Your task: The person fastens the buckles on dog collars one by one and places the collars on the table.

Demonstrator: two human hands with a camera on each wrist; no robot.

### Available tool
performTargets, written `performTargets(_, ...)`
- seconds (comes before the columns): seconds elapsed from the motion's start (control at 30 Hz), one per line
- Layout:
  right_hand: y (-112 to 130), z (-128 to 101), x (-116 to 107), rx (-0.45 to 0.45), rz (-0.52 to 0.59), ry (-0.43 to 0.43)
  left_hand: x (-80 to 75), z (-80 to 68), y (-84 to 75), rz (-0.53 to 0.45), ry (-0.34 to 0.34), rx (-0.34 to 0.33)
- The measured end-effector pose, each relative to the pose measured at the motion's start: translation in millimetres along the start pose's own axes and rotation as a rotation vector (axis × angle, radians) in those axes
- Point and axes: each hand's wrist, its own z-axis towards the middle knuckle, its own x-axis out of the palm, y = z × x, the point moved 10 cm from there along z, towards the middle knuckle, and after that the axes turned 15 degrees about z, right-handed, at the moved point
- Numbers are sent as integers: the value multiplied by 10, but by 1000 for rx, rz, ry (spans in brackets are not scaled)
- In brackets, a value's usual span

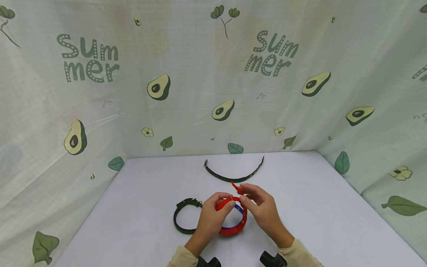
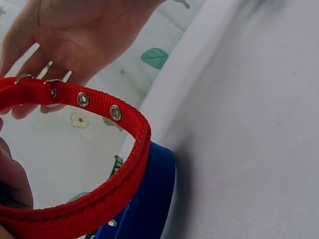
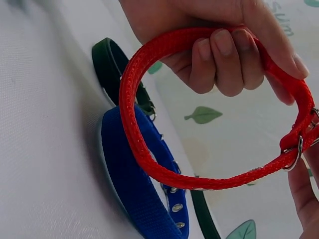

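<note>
Head view first: the left hand (image 1: 211, 217) has its fingers curled round the red woven nylon collar with metal eyelets (image 1: 233, 217), holding the loop up off the white counter (image 1: 140, 207). The right hand (image 1: 261, 207) pinches the collar's free strap end beside the silver metal buckle (image 3: 295, 149), so both grips are closed on the same red collar. From the right wrist, the left hand's fingers (image 3: 224, 55) wrap the top of the loop, while the strap passes through the buckle at the lower right. From the left wrist, two eyelets (image 2: 98, 105) show along the strap just next to the buckle frame.

Judging from this, the step in hand is working the strap at the buckle, fastening or loosening; I cannot tell which. The next move likely calls for a steady loop from the left hand while the right feeds the strap tip and lines an eyelet with the prong.

Under the red loop lies a blue woven collar (image 3: 139, 194) on the counter, touching a closed dark green collar (image 1: 181, 218) at its left. Another dark collar (image 1: 233, 177) lies open, well apart, toward the avocado-print curtain (image 1: 160, 87).
</note>
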Motion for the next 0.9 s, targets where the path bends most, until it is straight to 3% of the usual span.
performTargets(0.43,41,-2,-17,-47,-23,-15,25,10,6,-15,30,11)
performTargets(0.9,110,-1,21,-97,4,38,-31,-18,-51,-13,-28,40)
